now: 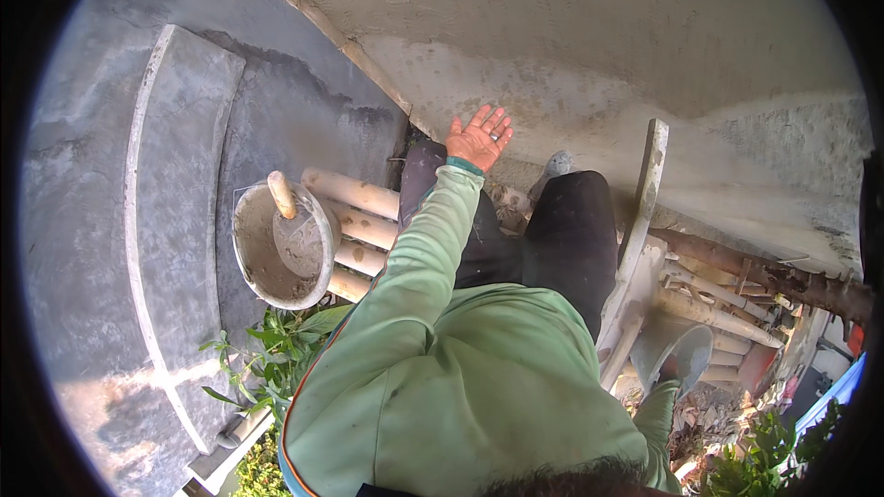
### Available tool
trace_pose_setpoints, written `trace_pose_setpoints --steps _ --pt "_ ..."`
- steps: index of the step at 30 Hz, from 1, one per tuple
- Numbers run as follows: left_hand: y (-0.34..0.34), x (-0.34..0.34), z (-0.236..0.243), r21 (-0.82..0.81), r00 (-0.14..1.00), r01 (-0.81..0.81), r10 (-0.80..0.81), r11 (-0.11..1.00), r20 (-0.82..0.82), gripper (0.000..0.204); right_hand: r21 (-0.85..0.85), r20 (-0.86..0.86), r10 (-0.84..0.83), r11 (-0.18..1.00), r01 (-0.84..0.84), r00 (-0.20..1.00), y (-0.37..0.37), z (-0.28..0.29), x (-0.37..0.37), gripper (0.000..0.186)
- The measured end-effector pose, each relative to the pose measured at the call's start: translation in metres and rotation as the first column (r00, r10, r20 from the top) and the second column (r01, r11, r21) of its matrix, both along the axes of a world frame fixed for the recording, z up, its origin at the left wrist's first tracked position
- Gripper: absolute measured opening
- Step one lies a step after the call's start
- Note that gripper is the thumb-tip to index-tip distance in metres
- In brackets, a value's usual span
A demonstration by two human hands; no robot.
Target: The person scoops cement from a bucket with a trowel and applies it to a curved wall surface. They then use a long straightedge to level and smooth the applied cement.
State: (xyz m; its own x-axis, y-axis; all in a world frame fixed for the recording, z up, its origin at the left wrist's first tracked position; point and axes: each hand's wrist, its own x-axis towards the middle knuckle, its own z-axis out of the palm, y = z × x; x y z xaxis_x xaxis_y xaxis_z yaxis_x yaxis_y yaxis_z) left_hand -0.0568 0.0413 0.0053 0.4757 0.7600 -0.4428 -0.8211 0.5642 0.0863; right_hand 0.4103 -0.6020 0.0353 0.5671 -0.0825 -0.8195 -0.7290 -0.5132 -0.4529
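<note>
My left hand (479,138) is stretched out in front of the wall, palm up with fingers apart and a ring on one finger. It holds nothing. Down at my right side, my right hand (669,370) is at the mouth of a grey bucket (697,350); its fingers are hidden, so its grip does not show. To the left, a round bucket (324,262) with grey mortar (299,244) inside rests on bamboo poles (354,193). A pale wooden tool handle (282,195) sticks up over its rim.
Ahead stands a plastered wall (589,46), partly damp. A grey wall with a raised ledge (175,156) is at left. An upright wooden plank (645,193) rises right of my legs. More bamboo, a rough log (764,271) and leafy plants (267,354) lie around.
</note>
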Motion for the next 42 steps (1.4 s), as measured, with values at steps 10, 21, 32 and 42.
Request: trace_pose_setpoints --steps 10,21,32,42 --pt "-0.007 -0.005 -0.002 -0.044 0.979 -0.054 0.045 0.998 -0.197 0.070 0.911 -0.215 0.082 0.375 0.170 0.973 0.048 0.083 0.033 0.035" --pt "0.003 0.029 -0.005 -0.132 0.923 -0.183 0.124 0.974 -0.365 0.054 0.660 0.171 0.806 0.334 -0.673 0.567 0.524 0.125 -0.226 0.021" --pt "0.089 -0.043 0.037 0.289 0.600 0.143 0.150 0.947 -0.786 0.051 0.488 0.499 0.832 -0.039 -0.872 0.243 0.696 0.113 -0.456 0.065" --pt "0.019 -0.107 0.110 0.327 -0.130 -0.056 0.318 0.943 -0.939 0.068 -0.406 0.772 0.412 -0.267 -0.874 -0.484 0.775 0.098 -0.447 0.052"
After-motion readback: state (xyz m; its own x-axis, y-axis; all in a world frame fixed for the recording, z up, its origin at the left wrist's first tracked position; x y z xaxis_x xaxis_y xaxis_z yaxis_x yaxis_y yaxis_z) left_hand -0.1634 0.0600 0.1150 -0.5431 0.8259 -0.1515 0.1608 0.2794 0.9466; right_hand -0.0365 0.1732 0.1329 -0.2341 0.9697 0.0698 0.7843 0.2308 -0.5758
